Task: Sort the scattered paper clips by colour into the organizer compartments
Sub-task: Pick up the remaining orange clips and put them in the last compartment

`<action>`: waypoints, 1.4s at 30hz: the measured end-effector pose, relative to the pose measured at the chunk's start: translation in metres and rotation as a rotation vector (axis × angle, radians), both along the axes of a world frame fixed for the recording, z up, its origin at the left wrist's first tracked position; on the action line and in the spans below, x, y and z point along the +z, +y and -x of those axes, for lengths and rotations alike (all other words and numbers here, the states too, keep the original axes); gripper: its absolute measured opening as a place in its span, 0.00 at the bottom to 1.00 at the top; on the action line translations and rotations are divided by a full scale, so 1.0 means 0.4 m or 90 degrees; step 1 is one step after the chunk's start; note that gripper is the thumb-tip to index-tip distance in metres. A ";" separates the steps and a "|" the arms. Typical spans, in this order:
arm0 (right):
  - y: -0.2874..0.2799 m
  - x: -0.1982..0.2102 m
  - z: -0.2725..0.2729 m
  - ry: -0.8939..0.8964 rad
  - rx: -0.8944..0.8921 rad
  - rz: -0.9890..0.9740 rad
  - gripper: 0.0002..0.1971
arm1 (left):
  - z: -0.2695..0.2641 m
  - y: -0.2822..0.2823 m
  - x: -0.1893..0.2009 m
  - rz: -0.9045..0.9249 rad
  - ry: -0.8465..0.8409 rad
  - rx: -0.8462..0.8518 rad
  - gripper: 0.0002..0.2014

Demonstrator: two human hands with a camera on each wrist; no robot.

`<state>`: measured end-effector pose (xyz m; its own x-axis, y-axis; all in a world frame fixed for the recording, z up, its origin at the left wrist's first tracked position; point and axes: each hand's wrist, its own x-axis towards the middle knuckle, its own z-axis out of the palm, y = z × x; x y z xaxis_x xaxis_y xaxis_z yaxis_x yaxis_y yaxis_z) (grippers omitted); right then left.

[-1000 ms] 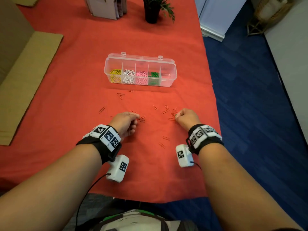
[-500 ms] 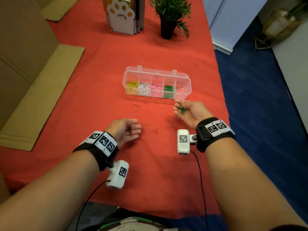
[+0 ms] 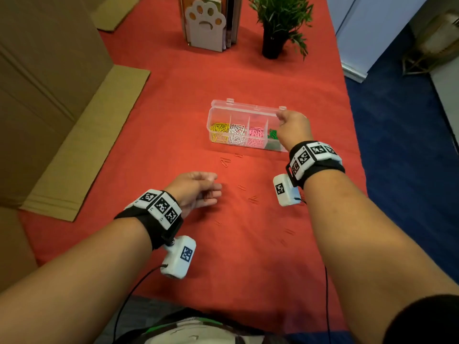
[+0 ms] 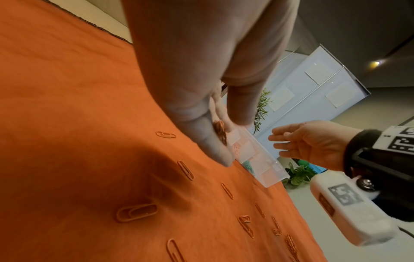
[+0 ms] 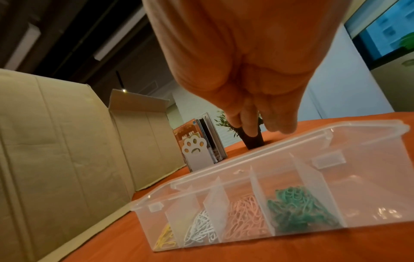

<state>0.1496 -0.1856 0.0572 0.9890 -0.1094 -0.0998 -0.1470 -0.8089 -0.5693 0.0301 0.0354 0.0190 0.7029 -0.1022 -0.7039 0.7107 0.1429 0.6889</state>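
The clear plastic five-compartment organizer box [image 3: 244, 125], lid open, sits on the orange-red cloth-covered tabletop [image 3: 173, 120]. From its left end the compartments hold yellow paper clips [image 3: 219, 127], white paper clips [image 3: 237, 131], pink paper clips [image 3: 257, 133] and green paper clips [image 5: 298, 205]; the right wrist view shows no plain pile in the rightmost compartment. Copper-orange paper clips [image 4: 136, 211] lie scattered on the cloth between the organizer and the person, none of the loose ones touching the box.

The right hand [image 3: 293, 129] hovers over the right end of the organizer, above the green and end compartments. Its fingers [image 5: 248, 122] point downward, straight and close together; the left wrist view shows them extended with nothing plainly held.

The left hand [image 3: 196, 188] is low over the cloth, nearer the person and well apart from the box, palm turned inward. Its fingers [image 4: 208, 141] are loosely curled, with several copper-orange clips [image 4: 220, 133] held between thumb and finger.

Beyond the organizer stand a white paw-shaped bookend [image 3: 205, 26] with books and a small potted green plant in a black pot [image 3: 275, 28]. Flattened brown cardboard [image 3: 82, 142] lies along the left tabletop edge.
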 end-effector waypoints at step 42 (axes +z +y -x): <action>-0.078 -0.188 0.450 0.264 -0.090 -0.301 0.16 | 0.107 -0.022 -0.107 -0.692 -0.178 -0.385 0.08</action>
